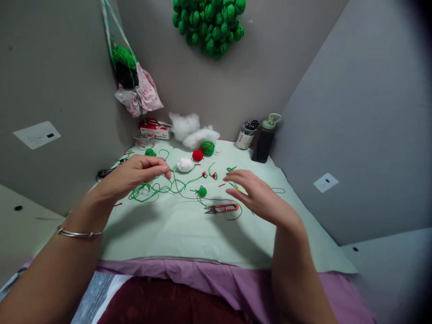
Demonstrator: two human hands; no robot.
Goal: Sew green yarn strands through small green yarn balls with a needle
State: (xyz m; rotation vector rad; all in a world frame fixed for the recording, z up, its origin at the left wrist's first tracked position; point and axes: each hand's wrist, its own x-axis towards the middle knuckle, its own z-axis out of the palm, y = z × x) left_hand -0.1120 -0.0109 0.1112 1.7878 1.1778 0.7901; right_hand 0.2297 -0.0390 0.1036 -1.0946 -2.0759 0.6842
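Observation:
My left hand (143,170) hovers over the left of the table, thumb and fingers pressed together. Strands of yarn pass by its fingertips, and whatever it pinches is too small to make out. Below it lies a loose tangle of green yarn (145,191). My right hand (254,193) is raised at the right, fingers apart and holding nothing. Nearest to it are orange-handled thread snips (222,208), lying on the table. Between the hands sit a small green ball (202,191), two small red, white and green crocheted pieces (214,176) and a white yarn ball (185,164).
Behind are a red ball (198,155), a green yarn ball (207,148), white stuffing (185,128), a clear tub (145,140), a pen cup (245,137) and a dark bottle (265,139). A pink bag (148,92) and a green bunch (211,27) hang at the walls.

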